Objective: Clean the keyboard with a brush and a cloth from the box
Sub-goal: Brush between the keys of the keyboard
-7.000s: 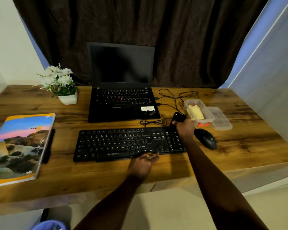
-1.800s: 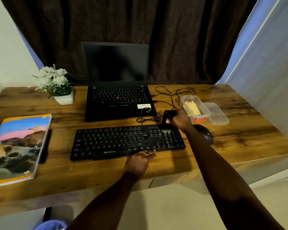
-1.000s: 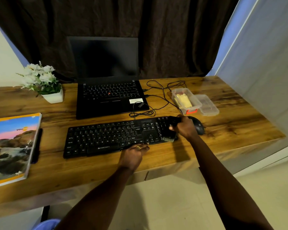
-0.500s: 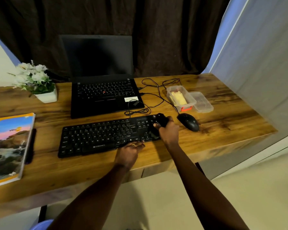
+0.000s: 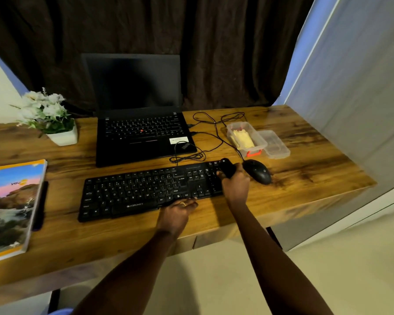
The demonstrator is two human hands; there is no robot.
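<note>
Black plastic is filling the right hand [image 5: 236, 186]: its fingers are curling tight round the brush [image 5: 228, 169], whose top end is poking out above the knuckles. The bristle end is hiding under the hand, so I cannot tell whether it is touching the keys. The grip is sitting over the right end of the keyboard [image 5: 150, 189], at the number pad, and the rest of the keyboard is stretching away to the left of it. Left of the grip and nearer the person, the left hand [image 5: 175, 212] is resting on the keyboard's front edge with fingers fairly straight, gripping nothing. Just right of the grip a mouse [image 5: 258, 171] is lying on the desk [image 5: 305, 164], close to the knuckles but apart from them. Beyond the grip the clear box [image 5: 259, 140] is standing open with the yellow cloth [image 5: 242, 139] lying inside, and its lid [image 5: 274, 144] is lying just beside it on the right. Beyond and left of the grip, loose cables [image 5: 187, 156] are trailing in front of a laptop [image 5: 141, 135].
</note>
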